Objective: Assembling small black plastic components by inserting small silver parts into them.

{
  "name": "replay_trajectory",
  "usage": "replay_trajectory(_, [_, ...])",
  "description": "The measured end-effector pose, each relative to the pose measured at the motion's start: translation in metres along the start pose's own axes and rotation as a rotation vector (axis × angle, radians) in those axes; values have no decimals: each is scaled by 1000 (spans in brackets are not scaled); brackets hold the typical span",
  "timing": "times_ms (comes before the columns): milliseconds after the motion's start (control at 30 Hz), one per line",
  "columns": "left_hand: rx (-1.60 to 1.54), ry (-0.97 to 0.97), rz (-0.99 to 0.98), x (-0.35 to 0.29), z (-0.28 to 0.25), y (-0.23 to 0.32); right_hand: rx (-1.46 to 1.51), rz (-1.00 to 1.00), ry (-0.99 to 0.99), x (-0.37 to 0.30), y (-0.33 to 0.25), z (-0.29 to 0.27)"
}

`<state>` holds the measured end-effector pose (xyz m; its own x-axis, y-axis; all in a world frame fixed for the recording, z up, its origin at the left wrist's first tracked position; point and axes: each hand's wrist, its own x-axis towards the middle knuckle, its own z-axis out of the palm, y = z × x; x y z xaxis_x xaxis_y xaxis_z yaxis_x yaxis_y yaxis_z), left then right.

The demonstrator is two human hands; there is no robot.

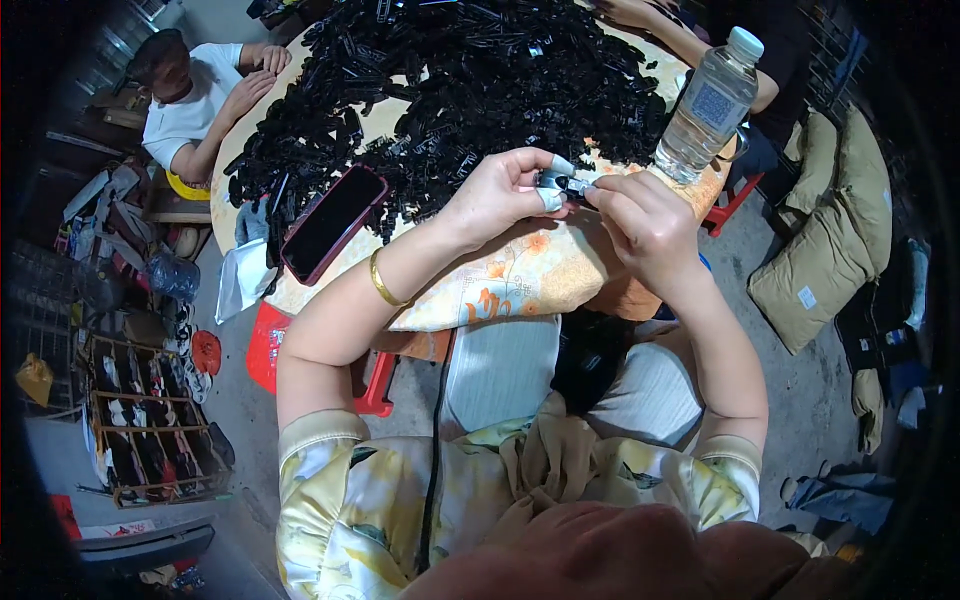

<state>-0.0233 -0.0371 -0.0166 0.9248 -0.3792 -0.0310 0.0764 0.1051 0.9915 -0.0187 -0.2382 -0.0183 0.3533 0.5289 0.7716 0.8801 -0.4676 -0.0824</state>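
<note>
Black piece (571, 184) (just one) pinched by two hands (500, 196) (648, 215).

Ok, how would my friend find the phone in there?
Find the flowery-topped table, then its big black heap of small pieces. At the heap's near left edge, by the person's left forearm, lies the phone, a big flat rectangle with a reddish rim, unlike the jumbled bits.

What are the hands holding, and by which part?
Small black piece, partly hidden: left hand at its left end, right hand at its right.
</note>
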Motion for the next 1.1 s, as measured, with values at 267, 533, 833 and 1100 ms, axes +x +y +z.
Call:
replay_trajectory(267, [-98,42,-20,-1,-2,-3,132,93,-11,3,-2,3])
replay_trajectory(533, [303,107,217,-11,11,3,765,778,-300,-6,3,4])
replay_trajectory(833, [1048,544,461,36,-63,30,840,556,-871,-7,36,-43])
replay_trajectory(1100, [961,728,6,73,-144,1,102,401,-241,-5,46,35])
